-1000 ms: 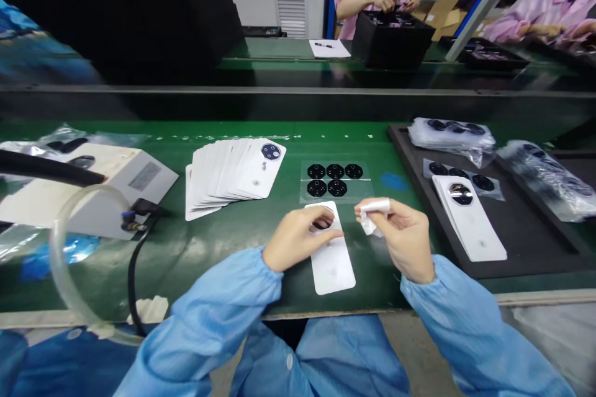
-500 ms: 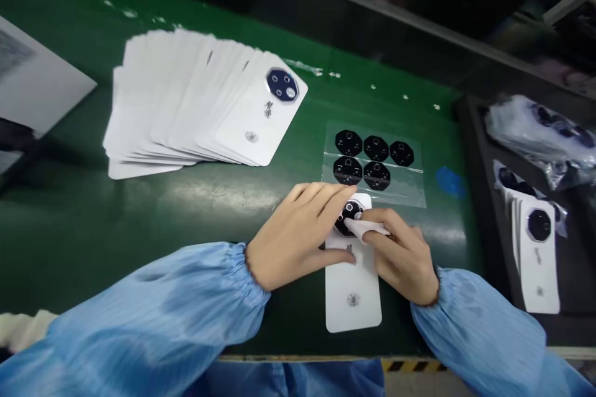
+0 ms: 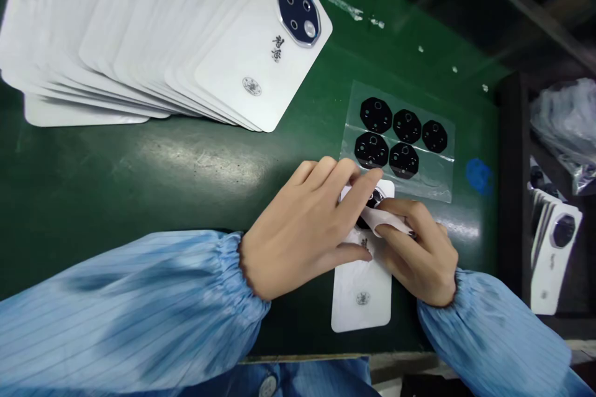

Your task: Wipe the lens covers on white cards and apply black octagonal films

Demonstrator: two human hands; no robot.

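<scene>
Before me on the green table lies a white phone back cover (image 3: 361, 288) with a dark octagonal camera panel (image 3: 375, 197) near its far end. My left hand (image 3: 302, 229) rests palm down across the cover's left side, fingers apart and loosely bent beside the panel, which they partly hide. Pinched in the fingers of my right hand (image 3: 421, 254) is a folded white cloth (image 3: 388, 221), pressed against the panel. Just beyond, a clear film sheet (image 3: 435, 189) carries several black octagonal pieces (image 3: 404, 160).
A fanned stack of white phone back covers (image 3: 153, 31) spreads over the far left. At the right stands a dark tray (image 3: 511, 211) holding more back covers (image 3: 554, 267) and clear plastic bags (image 3: 568, 118). A blue spot (image 3: 478, 175) marks the tabletop near the tray.
My view has shifted, so the stack looks larger and nearer. My left fingers are more bent over the camera panel. The cloth stays in my right hand at the panel.
</scene>
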